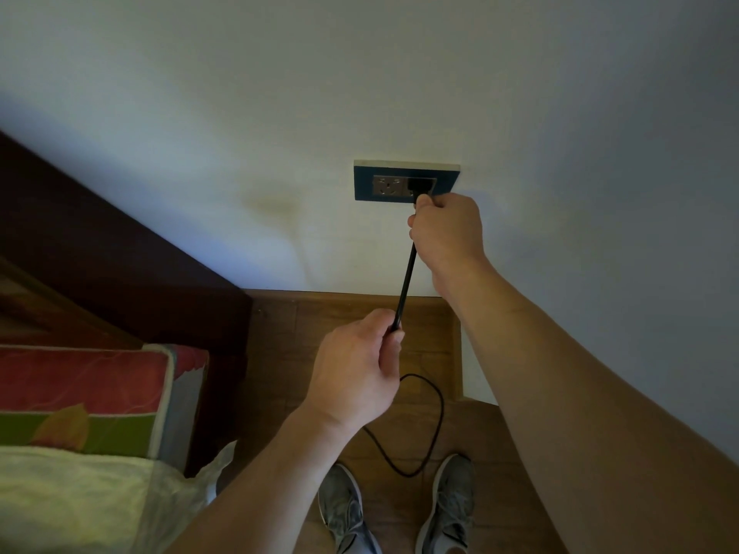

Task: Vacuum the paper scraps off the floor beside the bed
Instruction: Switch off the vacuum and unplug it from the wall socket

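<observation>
A black plug (420, 186) sits in the right half of a dark blue wall socket plate (406, 181). My right hand (448, 229) is closed on the black power cord (407, 273) just below the plug. My left hand (356, 369) grips the same cord lower down, so the stretch between my hands is taut. Below my left hand the cord loops slack on the wooden floor (424, 345) in front of my shoes. No vacuum cleaner and no paper scraps are in view.
The white wall fills the upper view. A dark wooden headboard (120, 253) and the bed with a red and green patterned mattress (92, 397) and a pale cover (72, 501) lie at the left. My grey shoes (348, 509) stand on a narrow strip of floor.
</observation>
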`<state>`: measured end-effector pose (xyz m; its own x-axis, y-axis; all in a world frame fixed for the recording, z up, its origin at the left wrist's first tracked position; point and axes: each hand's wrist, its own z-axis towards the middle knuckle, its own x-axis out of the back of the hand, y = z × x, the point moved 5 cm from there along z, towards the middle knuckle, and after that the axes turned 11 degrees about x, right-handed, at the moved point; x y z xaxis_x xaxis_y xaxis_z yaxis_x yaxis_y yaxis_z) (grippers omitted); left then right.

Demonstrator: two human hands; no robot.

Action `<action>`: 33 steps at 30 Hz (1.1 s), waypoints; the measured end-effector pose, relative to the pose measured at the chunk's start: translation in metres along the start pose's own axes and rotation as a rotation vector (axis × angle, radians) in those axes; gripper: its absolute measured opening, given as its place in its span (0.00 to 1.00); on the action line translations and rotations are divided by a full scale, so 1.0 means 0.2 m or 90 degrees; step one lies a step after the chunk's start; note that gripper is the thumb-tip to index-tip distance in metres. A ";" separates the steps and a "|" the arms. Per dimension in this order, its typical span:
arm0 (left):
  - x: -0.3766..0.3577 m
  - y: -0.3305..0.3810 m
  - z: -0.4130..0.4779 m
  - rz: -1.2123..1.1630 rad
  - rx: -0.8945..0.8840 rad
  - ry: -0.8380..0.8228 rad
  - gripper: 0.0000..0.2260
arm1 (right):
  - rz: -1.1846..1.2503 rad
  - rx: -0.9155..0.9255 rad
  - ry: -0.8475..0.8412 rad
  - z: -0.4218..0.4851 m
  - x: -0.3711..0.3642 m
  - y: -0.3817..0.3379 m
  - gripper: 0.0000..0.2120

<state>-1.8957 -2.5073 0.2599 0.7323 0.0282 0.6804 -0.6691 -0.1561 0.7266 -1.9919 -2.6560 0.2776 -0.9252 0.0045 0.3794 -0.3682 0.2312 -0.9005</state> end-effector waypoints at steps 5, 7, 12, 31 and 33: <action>0.00 -0.01 -0.01 -0.014 -0.004 0.015 0.13 | 0.012 -0.010 0.013 -0.01 -0.01 0.01 0.10; -0.01 -0.01 -0.01 -0.019 -0.006 0.018 0.13 | 0.021 -0.014 0.018 -0.01 -0.01 0.01 0.11; 0.00 -0.01 -0.01 -0.024 -0.006 0.029 0.12 | 0.027 -0.019 0.024 0.00 -0.01 0.01 0.10; -0.08 -0.27 -0.30 -0.015 0.042 -0.056 0.08 | 0.001 -0.037 -0.032 -0.35 -0.02 0.20 0.08; -0.07 -0.27 -0.28 -0.009 0.040 -0.043 0.08 | 0.004 -0.022 -0.037 -0.34 -0.01 0.17 0.07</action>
<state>-1.8763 -2.4439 0.2172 0.7503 -0.0358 0.6601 -0.6505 -0.2174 0.7277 -1.9956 -2.5818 0.2601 -0.9317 -0.0505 0.3598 -0.3599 0.2642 -0.8948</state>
